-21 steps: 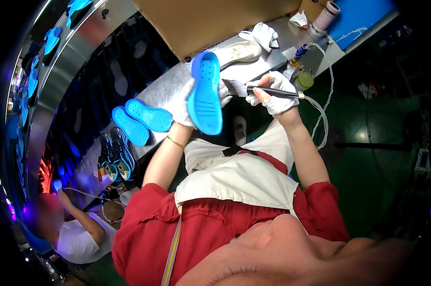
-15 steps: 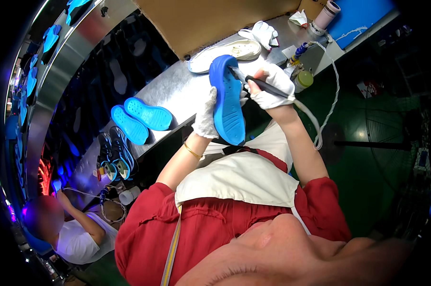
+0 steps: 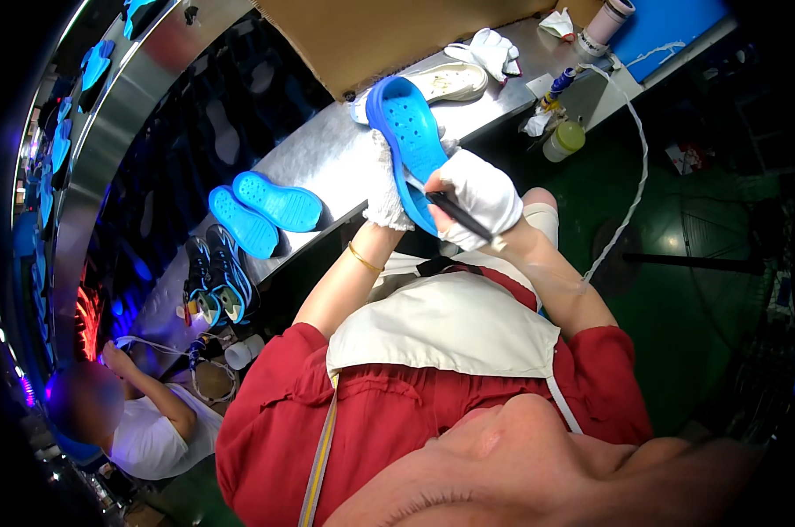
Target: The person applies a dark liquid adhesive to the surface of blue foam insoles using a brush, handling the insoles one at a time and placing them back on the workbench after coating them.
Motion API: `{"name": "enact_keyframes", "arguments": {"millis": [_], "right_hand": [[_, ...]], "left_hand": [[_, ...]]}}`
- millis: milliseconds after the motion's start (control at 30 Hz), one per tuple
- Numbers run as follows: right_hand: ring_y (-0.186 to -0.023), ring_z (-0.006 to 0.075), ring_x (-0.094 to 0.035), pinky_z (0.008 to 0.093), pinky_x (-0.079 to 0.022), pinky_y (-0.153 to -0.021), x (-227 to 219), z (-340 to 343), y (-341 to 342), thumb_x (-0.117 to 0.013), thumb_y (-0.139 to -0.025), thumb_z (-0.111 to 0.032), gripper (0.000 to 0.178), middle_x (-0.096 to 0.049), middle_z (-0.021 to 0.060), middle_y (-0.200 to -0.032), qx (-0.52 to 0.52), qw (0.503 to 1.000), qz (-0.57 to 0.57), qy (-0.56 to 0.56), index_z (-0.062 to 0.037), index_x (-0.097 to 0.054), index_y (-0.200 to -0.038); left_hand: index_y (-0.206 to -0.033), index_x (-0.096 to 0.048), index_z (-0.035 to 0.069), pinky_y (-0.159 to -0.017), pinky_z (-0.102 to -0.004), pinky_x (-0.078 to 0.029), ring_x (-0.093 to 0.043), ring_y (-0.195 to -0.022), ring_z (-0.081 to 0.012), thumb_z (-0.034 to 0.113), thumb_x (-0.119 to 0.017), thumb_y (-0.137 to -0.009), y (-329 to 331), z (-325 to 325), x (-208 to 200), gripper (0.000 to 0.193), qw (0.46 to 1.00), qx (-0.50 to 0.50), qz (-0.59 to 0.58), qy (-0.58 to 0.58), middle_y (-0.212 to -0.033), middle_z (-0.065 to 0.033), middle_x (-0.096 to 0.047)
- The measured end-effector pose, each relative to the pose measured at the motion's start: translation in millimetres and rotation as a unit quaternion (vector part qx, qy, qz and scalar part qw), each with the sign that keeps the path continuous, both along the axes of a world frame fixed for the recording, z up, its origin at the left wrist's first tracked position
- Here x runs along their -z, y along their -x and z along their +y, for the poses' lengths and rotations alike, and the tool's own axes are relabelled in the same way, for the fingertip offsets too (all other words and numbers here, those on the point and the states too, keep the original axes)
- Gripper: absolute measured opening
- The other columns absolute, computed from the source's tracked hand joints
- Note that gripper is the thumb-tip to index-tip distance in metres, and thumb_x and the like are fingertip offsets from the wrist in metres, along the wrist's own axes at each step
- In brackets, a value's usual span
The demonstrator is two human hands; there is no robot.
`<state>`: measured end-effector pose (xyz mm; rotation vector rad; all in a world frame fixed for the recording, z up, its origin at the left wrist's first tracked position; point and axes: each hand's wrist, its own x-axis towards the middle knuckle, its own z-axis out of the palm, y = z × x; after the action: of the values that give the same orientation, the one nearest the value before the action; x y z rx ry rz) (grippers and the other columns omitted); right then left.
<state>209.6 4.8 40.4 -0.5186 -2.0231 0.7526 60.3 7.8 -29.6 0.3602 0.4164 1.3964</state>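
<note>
A bright blue shoe sole point(image 3: 412, 130) with a darker blue raised rim is held up in front of me, its holed inner side facing me. My left hand point(image 3: 384, 189), in a whitish glove, is closed around the sole's left edge, with fingertips showing on the far side. My right hand point(image 3: 487, 195), gloved except for bare thumb and finger ends, pinches a black-handled brush point(image 3: 459, 215) with a pale tip. That tip touches the inner rim near the sole's lower end. A white hose point(image 3: 636, 184) hangs beside my right forearm and loops back to the bench.
Two blue soles point(image 3: 279, 202) lie on the metal bench point(image 3: 327, 167), beside black-and-blue shoes point(image 3: 226, 272). Behind the held sole are a whitish sole point(image 3: 455, 81) and white gloves point(image 3: 494, 51). A yellow-green-lidded jar point(image 3: 564, 140) stands right. Another person point(image 3: 156, 430) sits at left.
My right hand has brought the brush down along the sole, from near its upper end to the lower end. My left hand has tilted the sole and shifted it slightly left and up.
</note>
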Motion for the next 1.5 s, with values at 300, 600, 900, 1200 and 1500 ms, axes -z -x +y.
{"name": "enact_keyframes", "arguments": {"millis": [300, 600, 900, 1200, 1500], "right_hand": [[-0.065, 0.0265, -0.061, 0.0322, -0.050, -0.059, -5.1, -4.7, -0.7, -0.068, -0.067, 0.003, 0.027, -0.058, 0.0115, -0.081, -0.025, 0.998, -0.014, 0.060, -0.0067, -0.059, -0.090], [-0.066, 0.0241, -0.060, 0.0313, -0.049, -0.060, 4.8, -1.9, 4.1, -0.072, -0.068, 0.001, 0.021, -0.058, 0.0104, -0.075, -0.048, 0.991, 0.020, 0.124, -0.0053, -0.060, -0.083], [-0.069, 0.0152, -0.062, 0.0279, -0.050, -0.065, -0.4, 11.6, -16.4, -0.067, -0.077, 0.002, 0.009, -0.060, 0.0080, -0.076, 0.071, 0.968, 0.113, 0.211, -0.0017, -0.061, -0.082], [-0.069, 0.0124, -0.064, 0.0251, -0.053, -0.064, 11.2, 7.5, -13.8, -0.059, -0.085, 0.004, 0.005, -0.062, 0.0075, -0.080, -0.013, 0.929, 0.170, 0.328, 0.0020, -0.056, -0.090], [-0.069, 0.0105, -0.062, 0.0243, -0.051, -0.063, 2.6, 1.6, -6.3, -0.059, -0.085, 0.004, 0.005, -0.062, 0.0061, -0.083, -0.072, 0.855, 0.234, 0.457, 0.0015, -0.059, -0.089]], "left_hand": [[-0.136, -0.039, 0.007, -0.097, -0.0469, -0.045, -0.057, -0.108, -0.0310, 0.070, -0.049, -0.081, 26.6, 11.9, -1.2, 0.084, 0.999, -0.023, -0.033, -0.004, -0.123, -0.0142, -0.056], [-0.134, -0.043, 0.008, -0.100, -0.0520, -0.042, -0.057, -0.107, -0.0354, 0.066, -0.048, -0.084, 42.4, 28.5, -13.3, 0.077, 0.998, 0.020, -0.041, -0.035, -0.123, -0.0186, -0.056], [-0.140, -0.035, 0.007, -0.103, -0.0485, -0.039, -0.047, -0.121, -0.0366, 0.073, -0.037, -0.083, 8.9, 20.2, -29.4, 0.088, 0.987, 0.011, -0.143, -0.075, -0.135, -0.0180, -0.046], [-0.142, -0.032, 0.009, -0.104, -0.0484, -0.039, -0.046, -0.124, -0.0336, 0.073, -0.040, -0.082, 15.2, 33.6, 3.5, 0.088, 0.994, -0.016, -0.100, -0.044, -0.138, -0.0159, -0.044], [-0.141, -0.033, 0.008, -0.106, -0.0502, -0.035, -0.045, -0.124, -0.0348, 0.067, -0.048, -0.082, 10.0, 19.2, -39.0, 0.085, 0.991, -0.025, -0.080, -0.104, -0.138, -0.0175, -0.043]]}}
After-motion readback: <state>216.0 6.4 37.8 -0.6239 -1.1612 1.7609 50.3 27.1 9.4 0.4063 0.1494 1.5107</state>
